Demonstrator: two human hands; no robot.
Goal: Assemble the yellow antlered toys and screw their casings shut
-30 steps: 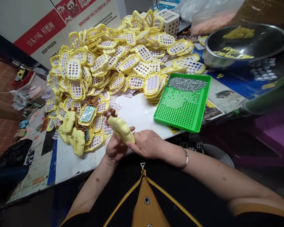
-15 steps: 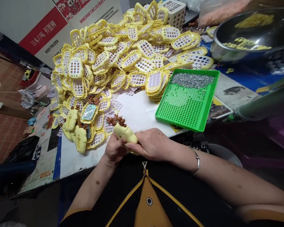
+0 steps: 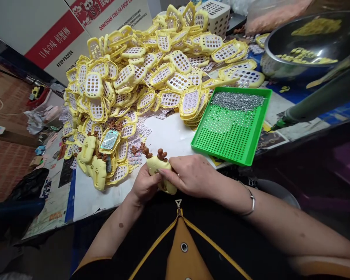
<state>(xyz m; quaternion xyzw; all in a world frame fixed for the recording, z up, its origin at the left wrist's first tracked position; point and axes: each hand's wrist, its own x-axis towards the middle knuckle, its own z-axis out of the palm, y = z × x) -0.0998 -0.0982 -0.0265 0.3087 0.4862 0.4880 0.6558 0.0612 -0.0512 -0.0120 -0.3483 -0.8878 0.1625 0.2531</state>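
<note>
Antlered toy (image 3: 157, 162), frames (image 3: 162, 75) piled beyond; green tray (image 3: 226, 142)

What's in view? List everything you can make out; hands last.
Grid-part pile: uncountable, yellow and whitish, centre back.
Held piece: 1, yellow and brown, lower centre.
Antlered pieces: several, yellow and brown, pile's front left.
Shiny sheet: at least 1, silvery, pile's front.
Small pieces: many, whitish, by pile.
Tray: 1, green, right of pile.
Metal bits: uncountable, silver, tray's far end.
Bowl: 1, silver, back right.
Loose pieces: many, yellow, in bowl.
Basket: 1, white, behind pile.
Carton: at least 1, white and red, back left.
Bag: 1, pinkish contents, back right.
Tube: 1, dark green, right.
Table: 1, white and blue, beneath.
Bracelet: 1, silver, right of centre.
Left hand: 1, bare, on held piece.
Right hand: 1, bare, on held piece.
</note>
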